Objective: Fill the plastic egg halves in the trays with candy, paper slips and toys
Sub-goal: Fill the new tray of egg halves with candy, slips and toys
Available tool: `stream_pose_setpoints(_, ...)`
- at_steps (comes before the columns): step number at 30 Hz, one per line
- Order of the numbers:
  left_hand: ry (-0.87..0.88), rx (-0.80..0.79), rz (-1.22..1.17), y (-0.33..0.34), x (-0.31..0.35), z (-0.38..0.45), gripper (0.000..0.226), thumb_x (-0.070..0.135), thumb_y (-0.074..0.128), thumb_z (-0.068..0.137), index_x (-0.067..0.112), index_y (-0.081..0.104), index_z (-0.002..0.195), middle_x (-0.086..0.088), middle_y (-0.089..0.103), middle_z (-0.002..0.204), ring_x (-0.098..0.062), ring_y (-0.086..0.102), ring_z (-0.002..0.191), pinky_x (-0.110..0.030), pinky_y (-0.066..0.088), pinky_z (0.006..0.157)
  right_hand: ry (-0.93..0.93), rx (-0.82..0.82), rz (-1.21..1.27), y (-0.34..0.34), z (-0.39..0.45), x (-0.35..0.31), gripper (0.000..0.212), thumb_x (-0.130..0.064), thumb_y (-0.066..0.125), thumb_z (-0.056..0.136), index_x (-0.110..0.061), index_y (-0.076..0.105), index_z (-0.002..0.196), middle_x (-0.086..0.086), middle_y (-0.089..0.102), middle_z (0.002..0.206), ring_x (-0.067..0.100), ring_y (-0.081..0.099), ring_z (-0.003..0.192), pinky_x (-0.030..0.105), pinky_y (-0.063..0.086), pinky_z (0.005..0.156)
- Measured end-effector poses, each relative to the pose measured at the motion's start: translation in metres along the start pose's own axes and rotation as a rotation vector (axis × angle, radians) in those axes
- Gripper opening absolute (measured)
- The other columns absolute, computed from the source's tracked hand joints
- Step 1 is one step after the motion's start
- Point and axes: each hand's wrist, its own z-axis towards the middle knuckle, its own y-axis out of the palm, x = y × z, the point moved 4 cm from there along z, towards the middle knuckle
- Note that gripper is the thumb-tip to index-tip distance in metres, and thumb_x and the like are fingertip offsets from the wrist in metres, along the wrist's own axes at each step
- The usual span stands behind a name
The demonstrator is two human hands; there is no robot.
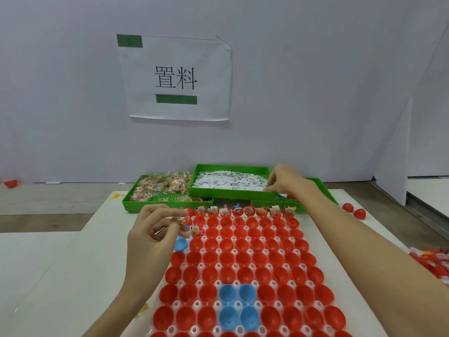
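At the far end of the desk (73, 251), the right hand (284, 178) reaches into the slip tray (230, 194) at twelve o'clock, fingers curled down on the white slips (226, 180) at its near right corner; whether one is already pinched I cannot tell. The left hand (155, 229) hovers at the egg tray's (233, 251) ten o'clock corner, fingers pinching a small candy packet (181, 220) just above the second row's first egg half (197, 231), which already holds something colourful. The top row (243, 211) looks filled; the red and blue halves nearer the person lie bare. The next slip probably belongs in that same half, which lies toward seven o'clock from the right hand, well apart, with the left hand much nearer. The candy tray (136, 203) sits at eleven o'clock.
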Motion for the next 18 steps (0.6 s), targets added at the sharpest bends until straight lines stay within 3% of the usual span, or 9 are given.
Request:
stream_pose_setpoints(3, -0.009, -0.002, -0.009, 0.001, 0.001, -0.001, 0.035, -0.014, 0.063, 0.092, 0.018, 0.078, 0.091, 0.003, 0.060, 0.104, -0.021, 0.075, 0.071, -0.016, 0.058, 0.067, 0.041, -0.010, 0.012, 0.002, 0.003, -0.001, 0.025, -0.022, 0.074, 0.093, -0.001, 0.076, 0.107, 0.013, 0.073, 0.120, 0.027, 0.068, 0.108, 0.035, 0.054, 0.092)
stream_pose_setpoints(6, -0.006, 0.002, -0.008, 0.000, 0.003, 0.000, 0.036, -0.014, 0.063, 0.092, 0.018, 0.077, 0.090, 0.001, 0.061, 0.105, -0.020, 0.075, 0.071, -0.015, 0.058, 0.066, 0.027, -0.041, 0.002, 0.005, 0.004, -0.002, 0.028, -0.025, 0.067, 0.099, -0.002, 0.067, 0.082, 0.019, 0.072, 0.121, 0.022, 0.065, 0.078, 0.034, 0.051, 0.078)
stream_pose_setpoints(7, -0.004, 0.004, -0.005, 0.000, 0.003, 0.000, 0.036, -0.014, 0.063, 0.092, 0.019, 0.077, 0.090, 0.000, 0.061, 0.105, -0.019, 0.075, 0.071, -0.015, 0.058, 0.066, 0.021, -0.054, 0.009, 0.005, 0.004, -0.003, 0.030, -0.029, 0.066, 0.099, -0.003, 0.068, 0.083, 0.019, 0.071, 0.124, 0.022, 0.065, 0.079, 0.034, 0.052, 0.080)
stream_pose_setpoints(9, -0.003, 0.005, -0.008, 0.000, 0.003, 0.000, 0.036, -0.014, 0.063, 0.092, 0.019, 0.077, 0.089, 0.002, 0.062, 0.104, -0.020, 0.075, 0.072, -0.015, 0.058, 0.066, 0.026, -0.077, 0.012, 0.002, 0.002, -0.002, 0.039, -0.038, 0.068, 0.096, -0.002, 0.074, 0.109, 0.015, 0.068, 0.131, 0.027, 0.067, 0.107, 0.038, 0.052, 0.097)
stream_pose_setpoints(11, -0.004, -0.001, -0.013, 0.001, 0.002, -0.001, 0.036, -0.014, 0.063, 0.092, 0.018, 0.077, 0.087, 0.005, 0.061, 0.102, -0.021, 0.075, 0.072, -0.017, 0.059, 0.067, 0.068, -0.106, 0.033, -0.001, 0.003, -0.001, 0.045, -0.039, 0.074, 0.092, -0.004, 0.072, 0.121, 0.014, 0.068, 0.131, 0.031, 0.064, 0.120, 0.043, 0.050, 0.105)
stream_pose_setpoints(13, -0.012, -0.011, -0.016, 0.003, 0.000, -0.002, 0.036, -0.015, 0.062, 0.092, 0.018, 0.077, 0.087, 0.007, 0.061, 0.101, -0.022, 0.075, 0.072, -0.018, 0.060, 0.068, 0.109, -0.151, 0.023, -0.002, 0.006, -0.001, 0.044, -0.031, 0.076, 0.091, -0.004, 0.067, 0.126, 0.016, 0.066, 0.132, 0.034, 0.062, 0.122, 0.046, 0.050, 0.106)
stream_pose_setpoints(15, -0.014, -0.014, -0.016, 0.003, 0.000, -0.003, 0.037, -0.015, 0.062, 0.092, 0.018, 0.078, 0.086, 0.010, 0.061, 0.100, -0.022, 0.075, 0.073, -0.018, 0.059, 0.068, 0.111, -0.209, -0.053, 0.000, 0.009, -0.002, 0.044, -0.026, 0.070, 0.096, -0.002, 0.060, 0.132, 0.014, 0.061, 0.135, 0.032, 0.060, 0.121, 0.039, 0.051, 0.105)
stream_pose_setpoints(18, -0.010, -0.009, -0.010, 0.002, 0.000, -0.001, 0.038, -0.015, 0.062, 0.092, 0.019, 0.078, 0.085, 0.009, 0.061, 0.100, -0.023, 0.075, 0.073, -0.018, 0.059, 0.069, 0.089, -0.234, -0.033, 0.001, 0.013, -0.002, 0.046, -0.030, 0.070, 0.097, 0.000, 0.061, 0.130, 0.014, 0.064, 0.121, 0.030, 0.064, 0.102, 0.035, 0.054, 0.090)
